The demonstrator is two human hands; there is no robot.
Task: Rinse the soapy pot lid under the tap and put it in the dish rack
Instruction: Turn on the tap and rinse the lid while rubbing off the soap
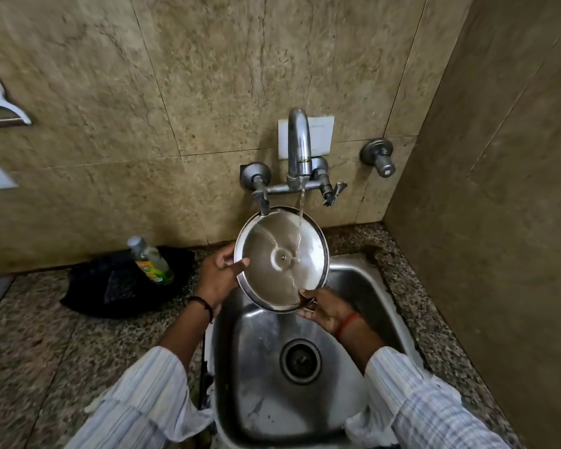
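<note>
A round steel pot lid point(272, 273) is held tilted above the sink, its inner side facing me. Water runs from the wall tap point(299, 147) in a thin stream and lands on the lid's right half. My left hand point(219, 275) grips the lid's left rim with the thumb over the edge. My right hand point(323, 311) holds the lower right rim from beneath. No dish rack is in view.
The steel sink point(256, 377) with its drain point(300, 357) lies below the lid. A bottle of dish liquid point(151, 260) stands on a dark cloth point(110, 286) on the granite counter at left. A second valve point(379, 156) sticks out of the tiled wall at right.
</note>
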